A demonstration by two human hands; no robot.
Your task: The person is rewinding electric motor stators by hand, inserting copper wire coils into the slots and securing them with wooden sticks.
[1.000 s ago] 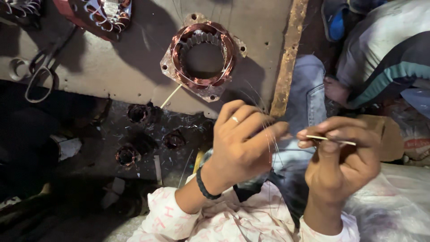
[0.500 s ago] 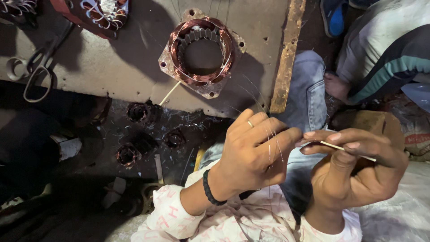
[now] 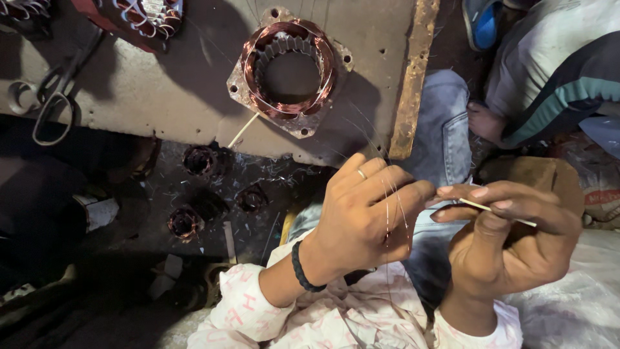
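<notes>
A motor stator wound with copper wire lies on the grey tabletop at 12 o'clock, with a pale sleeve of tubing sticking out at its 7 o'clock corner. Scissors rest at 9 o'clock on the same tabletop, and another wound stator shows at 11 o'clock, cut by the frame. A rusty metal bar edges the tabletop at 1 o'clock. Below, on the dark floor, three small copper coils sit near each other amid wire scraps. A co-worker's foot and blue sandal show at 2 o'clock.
</notes>
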